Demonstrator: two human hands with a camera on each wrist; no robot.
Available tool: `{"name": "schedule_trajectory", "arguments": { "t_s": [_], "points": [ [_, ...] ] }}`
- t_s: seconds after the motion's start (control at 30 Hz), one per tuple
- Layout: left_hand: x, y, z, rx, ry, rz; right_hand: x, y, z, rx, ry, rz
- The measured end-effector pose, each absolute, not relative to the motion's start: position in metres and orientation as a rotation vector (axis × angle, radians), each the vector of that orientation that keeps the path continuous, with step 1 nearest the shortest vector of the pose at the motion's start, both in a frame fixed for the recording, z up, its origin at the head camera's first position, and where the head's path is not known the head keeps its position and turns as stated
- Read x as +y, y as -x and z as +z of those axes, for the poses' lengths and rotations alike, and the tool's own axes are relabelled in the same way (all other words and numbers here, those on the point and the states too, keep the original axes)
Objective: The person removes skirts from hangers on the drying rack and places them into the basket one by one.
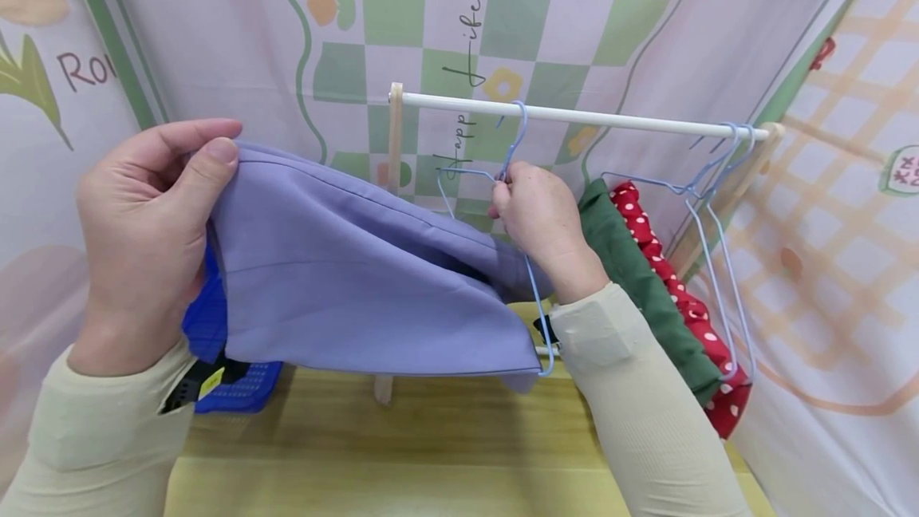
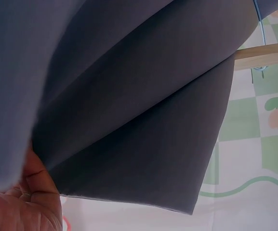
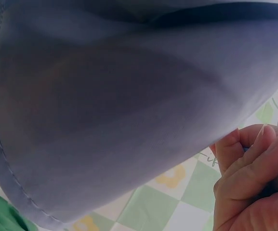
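A lavender garment point(image 1: 366, 278) is draped through a blue wire hanger point(image 1: 543, 317) and stretched out to the left. Its exact kind cannot be told. My left hand point(image 1: 147, 222) pinches the upper left corner of the cloth between thumb and fingers. With curled fingers, my right hand point(image 1: 542, 218) grips the hanger's neck just below the hook, which loops over the white rail point(image 1: 603, 120). In the right wrist view, a stitched hem runs down the garment point(image 3: 105, 120), and my right hand point(image 3: 254, 178) is at the lower right. Folds of cloth point(image 2: 143, 120) fill much of the left wrist view.
To the right, a green garment point(image 1: 639, 286) and a red polka-dot garment point(image 1: 696, 317) hang on blue hangers. A blue basket point(image 1: 247, 389) stands behind my left wrist, partly hidden. The wooden table point(image 1: 345, 437) lies below, with printed curtains point(image 1: 237, 30) behind.
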State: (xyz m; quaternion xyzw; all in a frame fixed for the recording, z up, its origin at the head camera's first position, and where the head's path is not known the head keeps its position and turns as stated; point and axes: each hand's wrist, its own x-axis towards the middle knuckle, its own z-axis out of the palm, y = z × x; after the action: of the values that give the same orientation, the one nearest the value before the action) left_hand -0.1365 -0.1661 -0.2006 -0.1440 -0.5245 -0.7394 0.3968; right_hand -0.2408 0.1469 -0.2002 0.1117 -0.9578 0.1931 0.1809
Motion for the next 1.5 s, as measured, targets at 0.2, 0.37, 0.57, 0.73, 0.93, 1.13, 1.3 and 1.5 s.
{"name": "schedule_trajectory", "arguments": {
  "t_s": [0.2,0.37,0.57,0.73,0.93,1.13,1.3,1.5],
  "points": [
    [-0.167,0.136,-0.200,-1.309,0.365,-1.889,0.147,0.241,-0.201,-2.709,-0.311,0.547],
    [-0.167,0.135,-0.198,-1.297,0.346,-1.895,0.147,0.241,-0.200,-2.711,-0.308,0.543],
    [-0.169,0.135,-0.197,-1.289,0.345,-1.897,0.147,0.241,-0.200,-2.716,-0.303,0.542],
    [-0.171,0.133,-0.197,-1.290,0.347,-1.874,0.147,0.241,-0.200,-2.716,-0.305,0.542],
    [-0.173,0.133,-0.196,-1.303,0.345,-1.846,0.147,0.241,-0.200,-2.721,-0.299,0.551],
    [-0.176,0.133,-0.196,-1.281,0.356,-1.851,0.147,0.241,-0.200,-2.720,-0.302,0.546],
    [-0.179,0.133,-0.196,-1.256,0.360,-1.863,0.147,0.241,-0.200,-2.719,-0.303,0.542],
    [-0.181,0.132,-0.195,-1.249,0.338,-1.858,0.146,0.242,-0.200,-2.720,-0.301,0.540]
  ]
}}
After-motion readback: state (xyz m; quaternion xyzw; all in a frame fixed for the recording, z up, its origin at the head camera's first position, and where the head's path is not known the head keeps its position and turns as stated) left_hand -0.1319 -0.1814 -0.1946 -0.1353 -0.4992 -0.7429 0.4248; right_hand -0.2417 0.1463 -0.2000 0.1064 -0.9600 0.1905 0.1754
